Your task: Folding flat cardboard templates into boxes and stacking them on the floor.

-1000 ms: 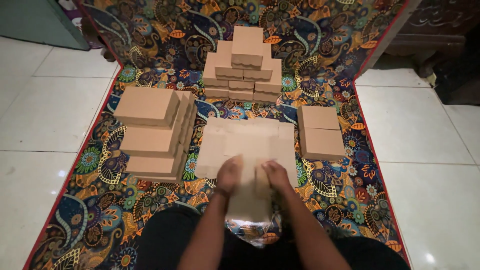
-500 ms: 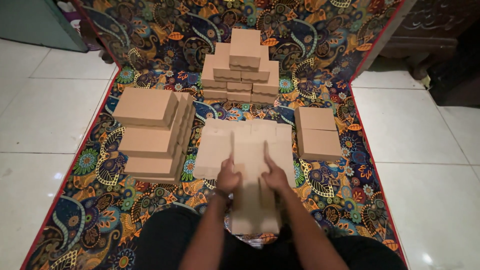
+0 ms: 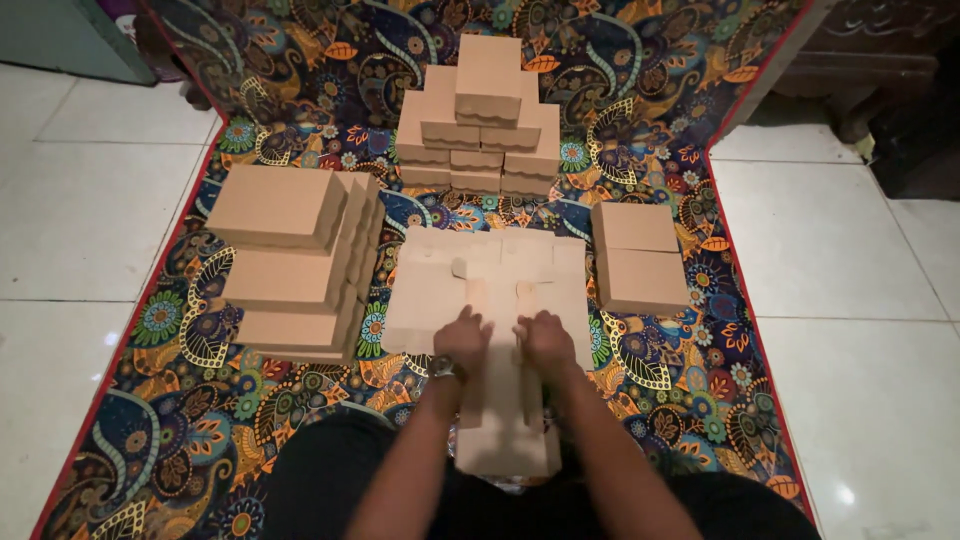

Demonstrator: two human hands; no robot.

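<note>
Cardboard being folded on the patterned mat

Both hands are pressing down side by side on a flat, unfolded cardboard box blank [image 3: 500,330] that is lying on the colourful floral mat [image 3: 690,380], near the person's knees and about midway between left and right. The left hand [image 3: 463,340] is resting knuckles-up on the blank with a wristwatch [image 3: 441,368] showing at the wrist; its fingers are curled down on the cardboard, holding a raised flap as far as I can tell. The right hand [image 3: 546,340] is sitting just beside it, nearly touching, and is gripping the cardboard the same way. A narrower strip of the blank is running back toward the person's lap. To the left, a stepped stack of closed brown boxes [image 3: 290,260] is standing on the mat. At the far side, a pyramid-like pile of smaller boxes [image 3: 480,115] is rising. To the right, two more flat boxes [image 3: 637,255] are lying close together. White floor tiles [image 3: 70,220] are flanking the mat on both sides.
</note>
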